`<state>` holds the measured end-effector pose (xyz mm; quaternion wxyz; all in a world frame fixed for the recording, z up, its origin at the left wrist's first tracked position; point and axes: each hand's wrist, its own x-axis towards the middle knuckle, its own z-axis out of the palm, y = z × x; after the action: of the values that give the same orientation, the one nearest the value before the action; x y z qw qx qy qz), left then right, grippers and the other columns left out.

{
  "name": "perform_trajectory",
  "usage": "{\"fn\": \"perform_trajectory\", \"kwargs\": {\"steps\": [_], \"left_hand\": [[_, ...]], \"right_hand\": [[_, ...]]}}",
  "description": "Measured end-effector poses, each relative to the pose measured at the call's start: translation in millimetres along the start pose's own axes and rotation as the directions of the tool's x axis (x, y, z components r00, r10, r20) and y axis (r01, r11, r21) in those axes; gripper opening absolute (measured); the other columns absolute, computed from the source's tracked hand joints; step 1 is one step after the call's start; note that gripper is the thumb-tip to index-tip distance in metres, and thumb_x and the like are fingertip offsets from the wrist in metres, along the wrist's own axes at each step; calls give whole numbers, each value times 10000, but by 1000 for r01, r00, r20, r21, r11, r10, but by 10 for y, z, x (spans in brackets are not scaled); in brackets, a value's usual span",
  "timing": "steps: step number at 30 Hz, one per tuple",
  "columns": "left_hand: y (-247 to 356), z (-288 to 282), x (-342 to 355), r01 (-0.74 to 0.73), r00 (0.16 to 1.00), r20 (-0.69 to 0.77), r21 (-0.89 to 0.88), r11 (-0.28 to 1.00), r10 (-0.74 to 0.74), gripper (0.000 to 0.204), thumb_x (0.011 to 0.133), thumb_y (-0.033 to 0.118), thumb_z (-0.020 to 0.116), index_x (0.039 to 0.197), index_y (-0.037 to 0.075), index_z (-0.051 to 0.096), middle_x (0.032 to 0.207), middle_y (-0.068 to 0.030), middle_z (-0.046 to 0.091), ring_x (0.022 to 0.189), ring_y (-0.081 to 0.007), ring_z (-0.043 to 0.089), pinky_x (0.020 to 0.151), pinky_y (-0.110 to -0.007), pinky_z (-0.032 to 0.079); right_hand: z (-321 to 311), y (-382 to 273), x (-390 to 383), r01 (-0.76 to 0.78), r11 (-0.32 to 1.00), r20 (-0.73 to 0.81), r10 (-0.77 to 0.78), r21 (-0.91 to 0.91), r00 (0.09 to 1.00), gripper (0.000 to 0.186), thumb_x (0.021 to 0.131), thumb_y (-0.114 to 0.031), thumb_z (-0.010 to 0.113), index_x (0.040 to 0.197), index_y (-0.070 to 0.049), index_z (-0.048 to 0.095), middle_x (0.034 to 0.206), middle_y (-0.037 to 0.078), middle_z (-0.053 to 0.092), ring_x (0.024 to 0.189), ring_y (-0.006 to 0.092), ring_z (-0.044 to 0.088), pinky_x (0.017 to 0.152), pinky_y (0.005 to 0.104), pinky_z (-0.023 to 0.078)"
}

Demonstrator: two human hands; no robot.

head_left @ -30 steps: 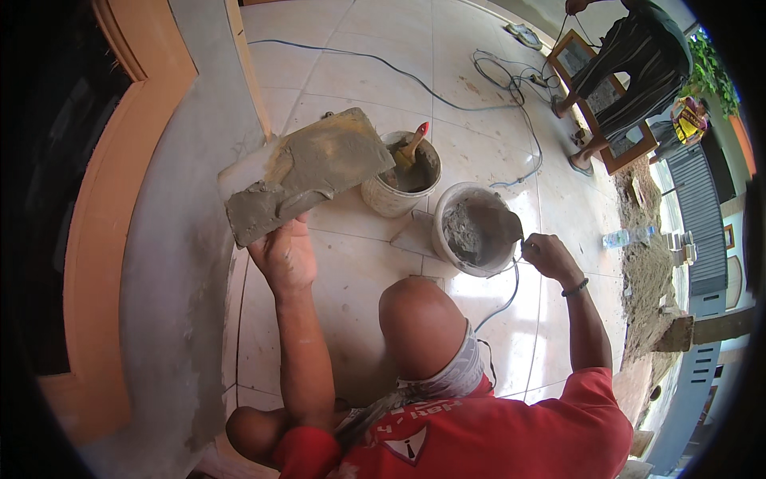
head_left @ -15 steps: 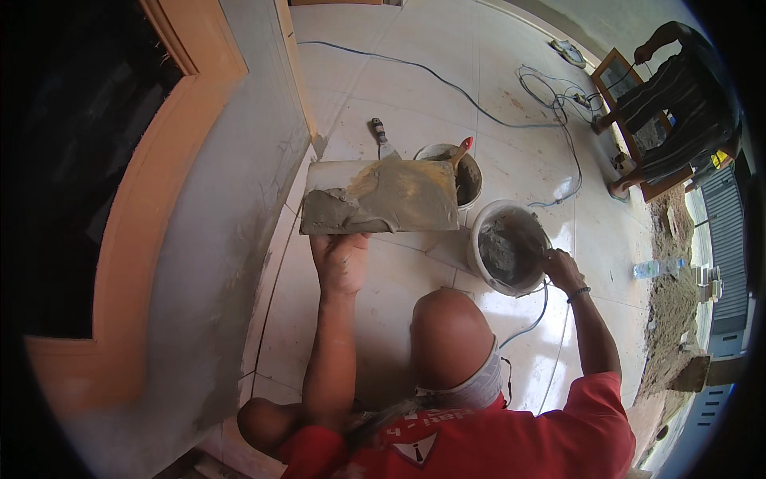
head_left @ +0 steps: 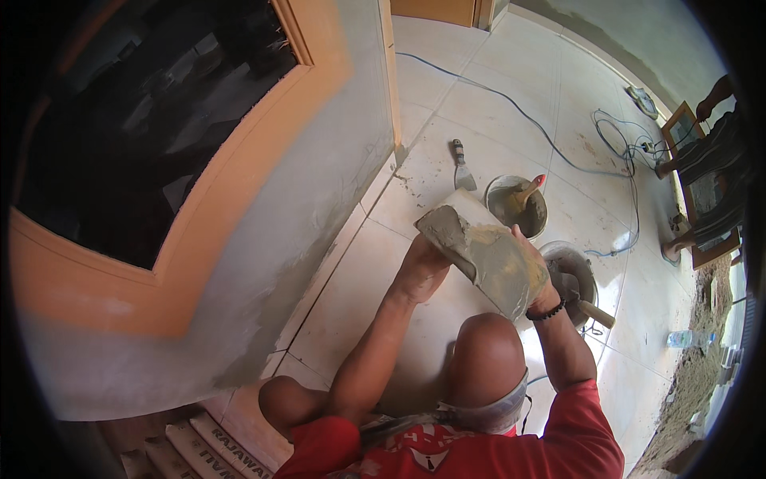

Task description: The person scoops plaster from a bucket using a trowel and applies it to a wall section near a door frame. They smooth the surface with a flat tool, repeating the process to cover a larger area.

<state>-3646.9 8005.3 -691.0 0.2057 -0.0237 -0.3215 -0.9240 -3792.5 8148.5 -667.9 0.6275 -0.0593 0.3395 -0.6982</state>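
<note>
A flat rectangular plastering trowel, smeared with grey mortar and yellowish patches, is tilted between my hands. My left hand is closed under its left end; the grip there is hidden. At the right end, my right hand holds the edge, its thumb up along the side and the other fingers out of sight. Just beyond my right wrist stands a mortar bucket, with a wooden-handled tool resting in it. Farther off, a smaller bucket has a red-tipped paintbrush inside.
A putty knife lies on the white tiles. Left stands a grey wall with an orange-framed opening. A blue cable crosses the floor. Another person is at far right by a wooden frame. Bags lie lower left; a bottle lies right.
My right hand has left the mortar bucket and come to the trowel's right edge. The trowel has gone from level to tilted. The whole view has shifted left, showing more wall.
</note>
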Motion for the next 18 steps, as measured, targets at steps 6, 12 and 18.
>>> {"fn": "perform_trajectory", "kwargs": {"steps": [6,12,18], "left_hand": [[104,-139,16,37,998,-52,123,992,-30,851,683,238,784,1379,45,335,1325,-54,477,1253,-197,430,1035,-366,360],[219,-288,58,60,995,-82,171,983,-47,839,707,181,747,1402,33,301,1334,-62,466,1232,-186,447,1039,-350,353],[529,-686,-165,309,854,-508,665,680,109,686,825,22,599,1420,-2,259,1285,-160,492,1043,-209,558,913,-344,447]], "right_hand": [[-141,331,212,202,974,357,-154,-102,921,499,936,-219,547,1378,-47,391,1331,109,497,1154,193,543,930,339,493],[-114,578,509,308,951,332,-280,-33,901,527,940,-196,535,1414,-74,340,1366,104,462,1199,200,506,960,356,477],[-353,718,1164,115,912,237,-222,394,946,442,950,-125,478,1378,-76,380,1288,115,512,1110,229,573,909,369,520]]}}
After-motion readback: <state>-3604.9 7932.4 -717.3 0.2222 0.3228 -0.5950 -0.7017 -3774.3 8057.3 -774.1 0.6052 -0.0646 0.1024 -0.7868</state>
